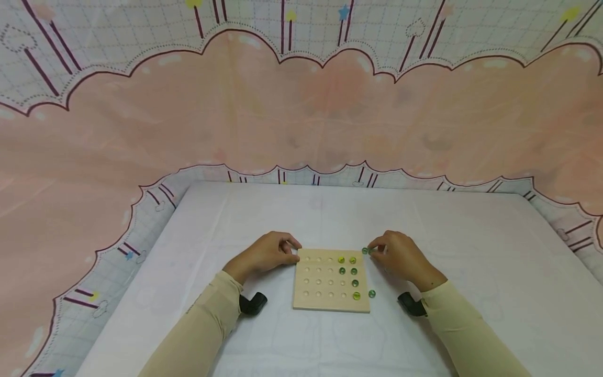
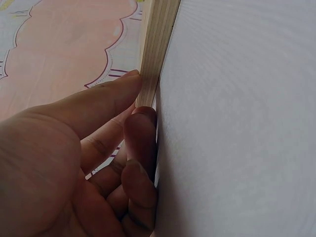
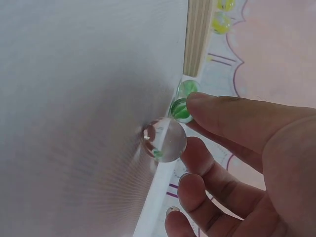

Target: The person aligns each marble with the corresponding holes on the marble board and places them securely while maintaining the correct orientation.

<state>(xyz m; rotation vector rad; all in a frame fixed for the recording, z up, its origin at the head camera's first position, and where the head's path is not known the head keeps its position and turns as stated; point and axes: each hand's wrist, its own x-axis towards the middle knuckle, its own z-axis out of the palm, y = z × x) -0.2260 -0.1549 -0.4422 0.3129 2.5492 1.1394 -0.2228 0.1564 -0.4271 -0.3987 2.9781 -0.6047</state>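
Head — right hand in pinch (apparently)

This looks like a screened-off recording corner; whether it sits in a home, a studio or an office cannot be told. A printed cloth, peach with scalloped edges and pale checks, fills the upper part of the head view and runs down both sides, enclosing a white table at lower centre. Black devices at both wrists, below mid-frame, also suggest recording.
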